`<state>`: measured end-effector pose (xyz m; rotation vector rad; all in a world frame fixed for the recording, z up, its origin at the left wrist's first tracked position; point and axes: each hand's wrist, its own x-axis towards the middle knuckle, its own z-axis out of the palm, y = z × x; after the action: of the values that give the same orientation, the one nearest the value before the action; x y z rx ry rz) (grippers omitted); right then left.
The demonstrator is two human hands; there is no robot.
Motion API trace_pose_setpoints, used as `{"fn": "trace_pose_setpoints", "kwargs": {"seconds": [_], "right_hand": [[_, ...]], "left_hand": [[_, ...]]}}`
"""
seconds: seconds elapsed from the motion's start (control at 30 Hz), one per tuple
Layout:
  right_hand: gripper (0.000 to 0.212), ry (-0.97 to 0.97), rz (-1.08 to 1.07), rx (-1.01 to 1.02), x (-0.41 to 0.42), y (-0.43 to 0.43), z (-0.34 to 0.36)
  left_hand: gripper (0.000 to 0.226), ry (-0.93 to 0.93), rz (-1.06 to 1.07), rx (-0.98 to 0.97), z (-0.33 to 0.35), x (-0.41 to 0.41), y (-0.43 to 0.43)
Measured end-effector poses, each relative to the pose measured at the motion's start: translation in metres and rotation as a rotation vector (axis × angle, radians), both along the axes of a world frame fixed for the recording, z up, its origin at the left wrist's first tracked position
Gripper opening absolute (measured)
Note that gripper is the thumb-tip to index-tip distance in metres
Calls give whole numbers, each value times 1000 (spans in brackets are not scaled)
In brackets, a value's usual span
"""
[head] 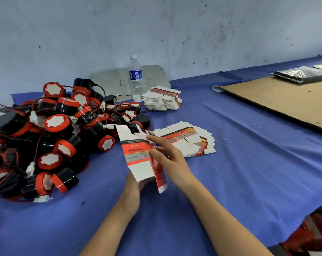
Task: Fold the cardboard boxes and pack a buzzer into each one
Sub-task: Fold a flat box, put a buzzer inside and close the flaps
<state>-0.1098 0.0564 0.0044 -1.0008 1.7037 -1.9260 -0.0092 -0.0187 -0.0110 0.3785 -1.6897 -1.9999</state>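
- The step in hand looks like opening one flat carton (138, 157) into a tube; nothing here is folded shut or packed yet.
- The carton is held up over the blue cloth (230, 172), just right of the buzzer pile (51, 137), tilted with its notched flaps pointing far.
- The left hand (132, 191) grips the carton's near end from beneath; its fingers are mostly hidden behind the card.
- The right hand (169, 161) lies against the carton's right edge, fingers stretched nearly straight, pressing the side panel rather than wrapping it.
- The carton is white card with a red and grey printed band; a narrow red side panel hangs loose at its near right, blurred.
- Next, I judge, the sides need squaring, one end's flaps tucking in, and a buzzer taken from the pile with its trailing wire kept clear.
- Flat cartons wait in a fanned stack (193, 143) just beyond the right hand.
- The buzzers are black drums with red rims, white faces and tangled red-black leads.
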Motion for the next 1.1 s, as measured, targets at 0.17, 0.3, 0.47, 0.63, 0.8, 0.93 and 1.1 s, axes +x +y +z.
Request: {"fn": "trace_pose_setpoints", "kwargs": {"seconds": [0.17,0.3,0.47,0.63,0.8,0.93,1.1], "right_hand": [[61,-65,0,-21,5,-2,0],[78,-83,-10,-43,2,0,1],[90,-47,30,-54,2,2,2],[97,-23,70,-34,4,3,5],[83,-50,84,-81,7,2,7],[63,-103,122,-124,5,3,7],[41,-157,133,-91,6,4,8]], "left_hand": [[42,-11,-109,-55,6,-3,0],[66,37,-56,-29,9,-2,2],[103,9,-67,6,10,-1,5],[122,41,-59,37,10,1,2],[107,109,-47,38,13,-3,-1],[95,168,-54,53,9,-4,-3],[97,131,-68,88,7,-6,-1]]}}
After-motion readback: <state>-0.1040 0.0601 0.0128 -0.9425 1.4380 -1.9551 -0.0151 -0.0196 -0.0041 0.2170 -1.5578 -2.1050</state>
